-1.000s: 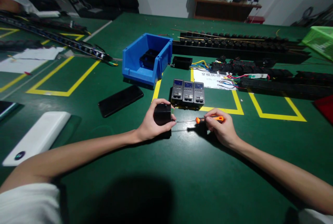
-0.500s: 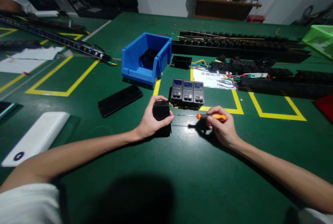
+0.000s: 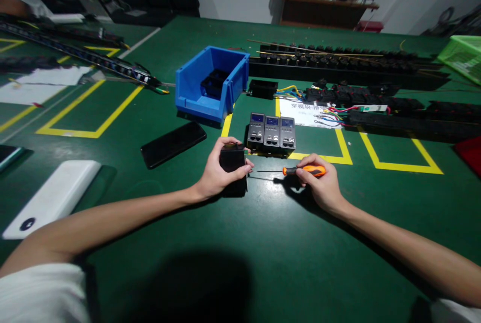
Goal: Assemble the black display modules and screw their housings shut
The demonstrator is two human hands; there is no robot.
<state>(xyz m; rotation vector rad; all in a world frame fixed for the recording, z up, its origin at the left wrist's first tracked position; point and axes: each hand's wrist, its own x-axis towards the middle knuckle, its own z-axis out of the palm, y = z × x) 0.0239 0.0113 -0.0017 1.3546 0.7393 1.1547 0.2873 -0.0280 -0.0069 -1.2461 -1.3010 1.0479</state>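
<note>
My left hand [image 3: 216, 173] is closed around a black box-shaped module [image 3: 232, 158], which rests on the green table. In my right hand [image 3: 321, 183] is a screwdriver [image 3: 303, 171] with an orange and black handle. Its thin shaft points left, the tip at the module's right side by my left thumb; whether it touches a screw I cannot tell. Just behind stand three grey modules [image 3: 271, 131] side by side, with small screens and ports on their faces.
A blue bin [image 3: 205, 105] holding black parts stands behind my left hand. Left lie a black phone [image 3: 174, 144] and a white power bank-like block [image 3: 52, 198]. Black strips with loose wires [image 3: 361, 97] run along the back right. A green basket [image 3: 462, 57] stands far right.
The screwdriver's shaft and handle have shifted slightly toward me and a little left, along with my right hand. My left hand keeps its hold on the black module.
</note>
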